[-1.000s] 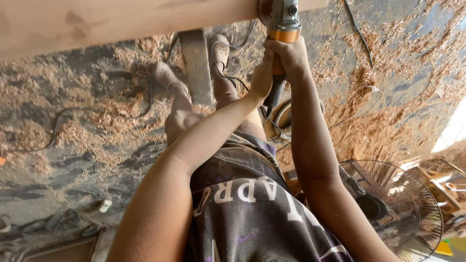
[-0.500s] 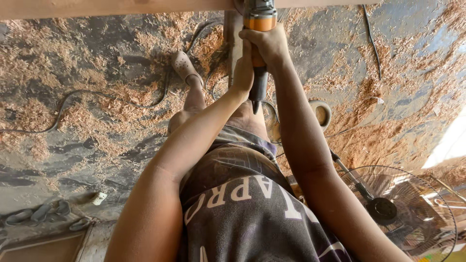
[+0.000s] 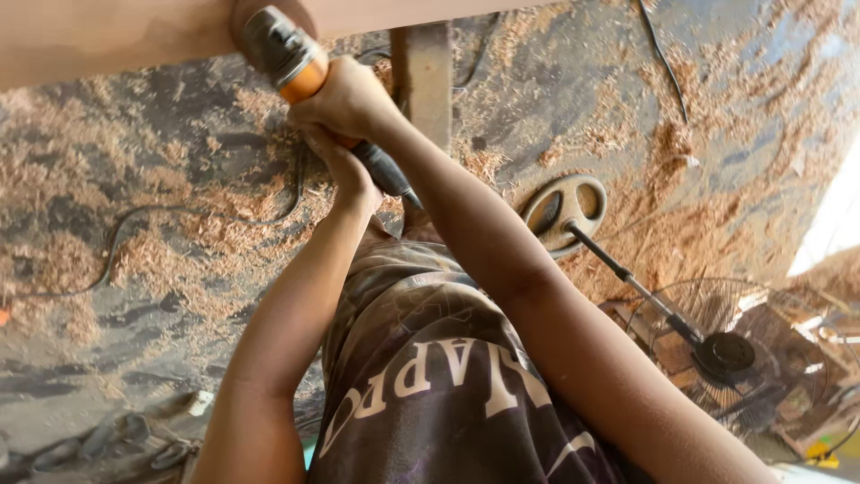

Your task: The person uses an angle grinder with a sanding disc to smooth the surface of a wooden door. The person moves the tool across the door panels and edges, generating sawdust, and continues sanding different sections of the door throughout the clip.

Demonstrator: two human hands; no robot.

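Grinder (image 3: 300, 67), orange and grey, is gripped by both hands and pressed against the board (image 3: 116, 36) above them. Floor (image 3: 161, 224), strewn with shavings, is seen below the hands. Fan (image 3: 726, 350) stands lower right. Right hand (image 3: 349, 103) is wrapped around the body; left hand (image 3: 345, 170) is closed just beneath.

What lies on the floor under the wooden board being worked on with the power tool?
Wood shavings, a dark cable and a fan's oval base lie on the floor. Both hands and the power tool hide the floor behind them.
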